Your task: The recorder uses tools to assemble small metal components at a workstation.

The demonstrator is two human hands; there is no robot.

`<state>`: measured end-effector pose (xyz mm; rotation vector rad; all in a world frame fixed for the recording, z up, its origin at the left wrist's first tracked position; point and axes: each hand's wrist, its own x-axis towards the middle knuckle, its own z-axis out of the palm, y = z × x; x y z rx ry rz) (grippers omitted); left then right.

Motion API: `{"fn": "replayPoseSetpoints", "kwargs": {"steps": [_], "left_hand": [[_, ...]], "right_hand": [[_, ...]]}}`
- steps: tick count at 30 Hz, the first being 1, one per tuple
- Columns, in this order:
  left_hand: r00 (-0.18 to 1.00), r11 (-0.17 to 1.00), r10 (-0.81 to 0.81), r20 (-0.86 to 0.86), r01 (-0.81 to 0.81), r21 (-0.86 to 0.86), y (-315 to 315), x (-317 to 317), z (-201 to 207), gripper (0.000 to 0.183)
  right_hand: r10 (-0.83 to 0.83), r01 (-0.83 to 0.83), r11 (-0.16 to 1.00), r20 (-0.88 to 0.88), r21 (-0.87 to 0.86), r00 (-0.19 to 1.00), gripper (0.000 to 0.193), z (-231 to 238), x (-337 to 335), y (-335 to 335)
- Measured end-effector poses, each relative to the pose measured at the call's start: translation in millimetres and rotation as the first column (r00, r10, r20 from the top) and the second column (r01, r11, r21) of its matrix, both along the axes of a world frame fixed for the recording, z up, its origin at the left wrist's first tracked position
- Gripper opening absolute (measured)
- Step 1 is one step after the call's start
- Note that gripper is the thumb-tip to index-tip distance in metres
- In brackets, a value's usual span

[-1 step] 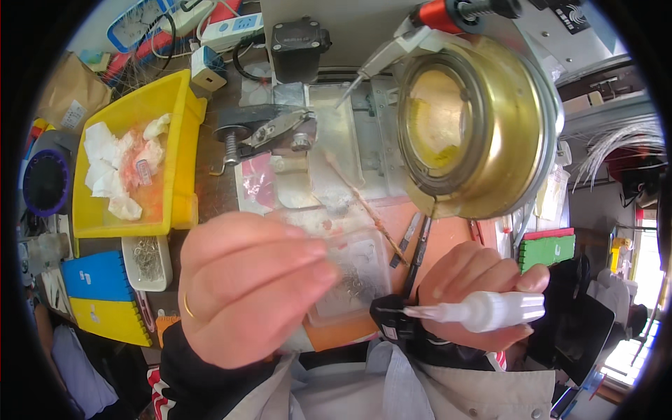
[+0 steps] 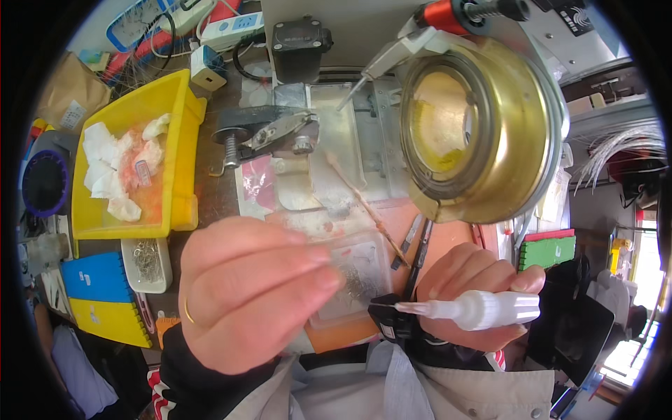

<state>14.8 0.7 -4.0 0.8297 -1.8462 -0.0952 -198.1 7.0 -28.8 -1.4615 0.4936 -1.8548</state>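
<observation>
Thumb and fingers of my left hand are pinched together over the near left of the bench. Whatever sits between the fingertips is hidden or too small to name. A gold ring circles one finger. My right hand is closed around a white squeeze bottle, which lies nearly level. Its thin needle tip points left, toward my left fingertips but apart from them. Beneath and between the hands stands a clear plastic tray with small metallic bits in it. A black device sits by my right wrist.
A brass-coloured round machine housing rises at the far right. Back centre stands a metal clamp fixture. On the left are a yellow bin with crumpled tissues and a white dish of small metal pieces. Slim tools lie near my right hand.
The white bottle and its needle tip have shifted slightly left with my right hand. My left hand keeps its pinch, almost in the same place.
</observation>
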Motion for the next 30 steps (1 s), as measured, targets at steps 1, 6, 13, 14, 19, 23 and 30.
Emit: {"fn": "replayPoseSetpoints", "kwargs": {"steps": [1, 6, 13, 14, 19, 23, 30], "left_hand": [[1.000, 1.000, 0.001, 0.000, -0.001, 0.003, 0.6, 1.0, 2.5, 0.022], [0.996, 0.995, -0.083, 0.021, 0.082, 0.048, -0.4, 6.5, -0.3, 0.024], [0.990, 0.989, -0.143, 0.012, 0.142, 0.038, -3.2, 8.9, 0.9, 0.024], [0.989, 0.988, -0.146, 0.008, 0.145, 0.045, -3.7, 8.1, 0.6, 0.024], [0.992, 0.991, -0.130, -0.003, 0.130, 0.037, -2.2, 8.1, 1.1, 0.025], [0.991, 0.990, -0.137, 0.001, 0.137, 0.045, -2.2, 7.6, 2.0, 0.025], [0.990, 0.988, -0.141, 0.013, 0.140, 0.061, -3.3, 9.0, 1.0, 0.023]], "right_hand": [[0.085, -0.084, 0.996, 0.032, -0.026, 0.996, 0.041, 1.7, -0.4, -1.0], [-0.120, 0.117, 0.989, -0.025, -0.094, 0.993, 0.038, -5.4, 7.2, -3.8], [-0.182, 0.182, 0.983, -0.062, 0.000, 0.981, 0.031, -1.7, 10.5, 3.1], [-0.170, 0.171, 0.985, -0.077, 0.012, 0.982, 0.029, -0.7, 9.9, 3.3], [-0.173, 0.175, 0.984, -0.077, 0.025, 0.982, 0.027, 2.9, 14.1, 2.4], [-0.200, 0.204, 0.978, -0.092, 0.042, 0.976, 0.028, 2.5, 13.9, 4.5], [-0.218, 0.224, 0.972, -0.090, 0.065, 0.972, 0.035, 1.5, 13.8, 5.1]]}}
